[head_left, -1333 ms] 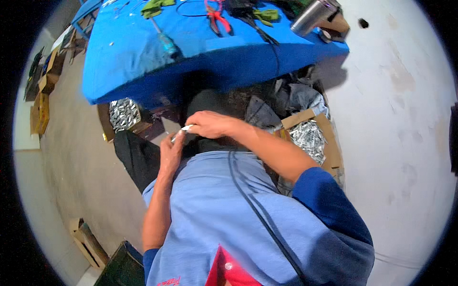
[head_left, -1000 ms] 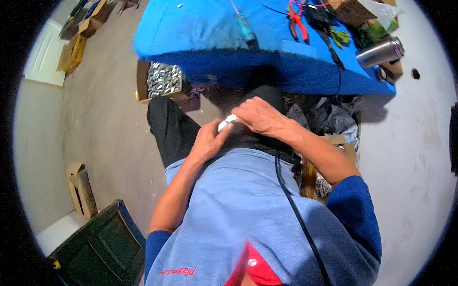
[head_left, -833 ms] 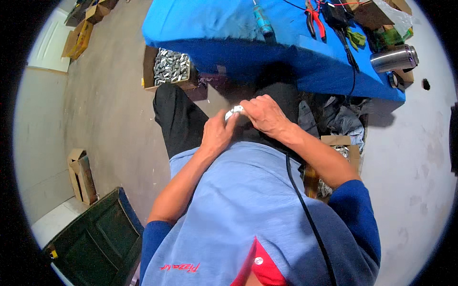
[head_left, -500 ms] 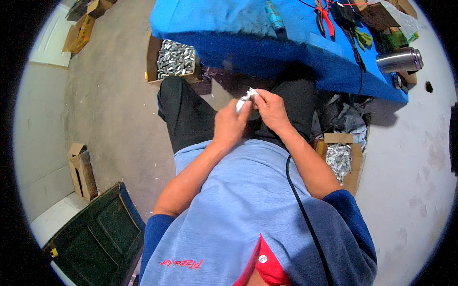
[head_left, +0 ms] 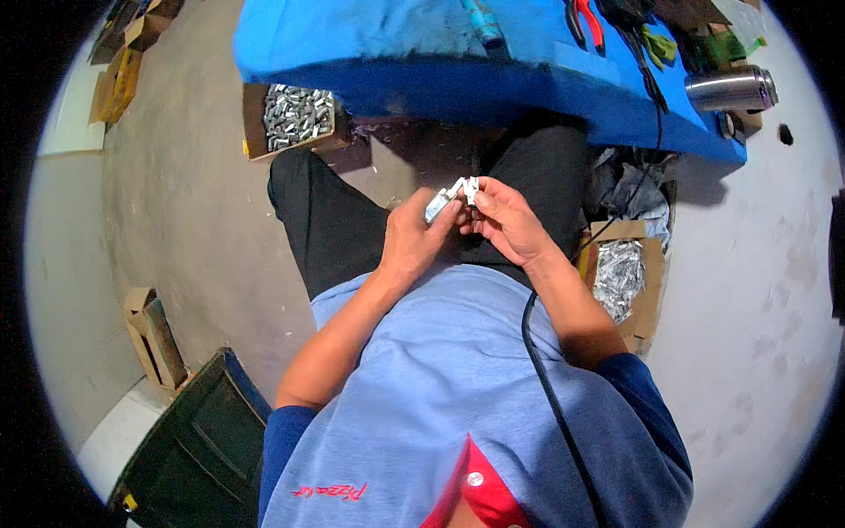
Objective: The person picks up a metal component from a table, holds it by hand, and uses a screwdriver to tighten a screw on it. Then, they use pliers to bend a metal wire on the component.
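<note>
Your left hand [head_left: 410,238] was closed on a small silvery-white piece [head_left: 437,206], pinched between thumb and fingers. Your right hand [head_left: 512,224] gripped a small white part [head_left: 472,189] between thumb and forefinger, its remaining fingers curled beneath. Hands were close together over your lap, in front of the waist; both pieces sat between them, ends near each other. Whether those ends touched, you could not tell at this scale.

Ahead of you stood a table with a blue cover [head_left: 378,35]. On it: a teal-handled tool [head_left: 481,22], red-handled pliers [head_left: 598,35], a green cloth [head_left: 658,48] and, toward the right edge, a steel flask [head_left: 726,89] lying on its side.

By your left knee, below the table edge, a carton [head_left: 255,128] held many small metal parts [head_left: 299,116]. To your right, an open carton [head_left: 652,273] contained a heap of silvery pieces [head_left: 619,280]. A black cord [head_left: 549,383] ran down across your blue shirt [head_left: 422,352].
</note>
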The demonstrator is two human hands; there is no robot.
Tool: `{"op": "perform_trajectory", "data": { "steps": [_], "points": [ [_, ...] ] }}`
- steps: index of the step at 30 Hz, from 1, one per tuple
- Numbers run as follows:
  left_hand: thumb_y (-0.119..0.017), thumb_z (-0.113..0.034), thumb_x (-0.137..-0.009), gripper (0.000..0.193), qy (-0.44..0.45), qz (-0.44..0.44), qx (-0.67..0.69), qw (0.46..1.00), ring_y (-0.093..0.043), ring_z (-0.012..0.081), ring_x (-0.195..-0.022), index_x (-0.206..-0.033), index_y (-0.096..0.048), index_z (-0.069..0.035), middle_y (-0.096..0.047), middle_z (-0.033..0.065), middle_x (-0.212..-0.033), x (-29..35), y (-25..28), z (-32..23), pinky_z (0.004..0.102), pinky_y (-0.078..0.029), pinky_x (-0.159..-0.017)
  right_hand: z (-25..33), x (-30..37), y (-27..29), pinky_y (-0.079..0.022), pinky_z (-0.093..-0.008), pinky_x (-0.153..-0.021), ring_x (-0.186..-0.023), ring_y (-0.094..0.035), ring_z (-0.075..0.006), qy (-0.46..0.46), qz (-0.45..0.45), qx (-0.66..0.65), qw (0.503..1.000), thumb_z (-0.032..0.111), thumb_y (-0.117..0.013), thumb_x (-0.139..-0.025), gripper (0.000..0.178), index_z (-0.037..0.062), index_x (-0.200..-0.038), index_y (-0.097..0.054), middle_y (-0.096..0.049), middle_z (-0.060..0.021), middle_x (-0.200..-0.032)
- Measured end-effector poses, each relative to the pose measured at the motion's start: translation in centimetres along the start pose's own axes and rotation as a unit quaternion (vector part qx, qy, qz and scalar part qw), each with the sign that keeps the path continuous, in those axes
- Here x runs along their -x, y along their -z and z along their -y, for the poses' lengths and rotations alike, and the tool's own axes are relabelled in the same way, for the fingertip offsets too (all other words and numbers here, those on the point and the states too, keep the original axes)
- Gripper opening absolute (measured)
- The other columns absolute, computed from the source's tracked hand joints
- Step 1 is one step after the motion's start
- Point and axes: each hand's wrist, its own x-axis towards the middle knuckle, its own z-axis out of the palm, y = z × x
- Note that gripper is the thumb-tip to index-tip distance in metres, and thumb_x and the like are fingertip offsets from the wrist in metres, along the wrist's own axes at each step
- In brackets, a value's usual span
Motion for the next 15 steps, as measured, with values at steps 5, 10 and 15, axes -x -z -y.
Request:
{"op": "perform_trajectory", "data": {
  "steps": [5,10,15],
  "points": [
    [-0.072,-0.026,-0.092,0.028,0.004,0.044,0.01,0.999,-0.069,0.0305,-0.07,-0.09,-0.064,0.001,-0.068,0.0188,-0.077,-0.4,-0.7,-2.1,0.0388,-0.052,-0.063,0.2,1.7,0.3,-0.051,-0.032,-0.084,-0.097,-0.062,-0.0147,0.027,-0.027,-0.072,0.997,0.023,-0.052,-0.104,0.028,0.0053,-0.124,-0.056,-0.064,-0.0055,-0.109],
    [-0.073,-0.025,-0.09,0.027,-0.014,0.123,-0.053,0.991,-0.069,0.0317,-0.068,-0.088,-0.064,0.0,-0.068,0.0185,-0.075,-1.3,-1.7,-4.3,0.0392,-0.052,-0.062,0.0,3.6,0.6,-0.05,-0.0295,-0.081,-0.094,-0.06,-0.0119,0.105,-0.053,-0.095,0.989,0.028,-0.052,-0.104,0.03,0.0057,-0.123,-0.058,-0.064,-0.004,-0.107],
    [-0.074,-0.022,-0.091,0.026,-0.101,0.191,-0.127,0.968,-0.057,0.0127,-0.066,-0.086,-0.061,0.0,-0.064,0.0093,-0.071,-2.3,-4.9,-5.4,0.032,-0.048,-0.059,-0.3,5.6,1.9,-0.048,-0.0246,-0.074,-0.083,-0.058,-0.0077,0.168,-0.168,-0.011,0.971,0.026,-0.062,-0.099,0.026,0.0042,-0.113,-0.063,-0.064,-0.0005,-0.094]
  ]
}}
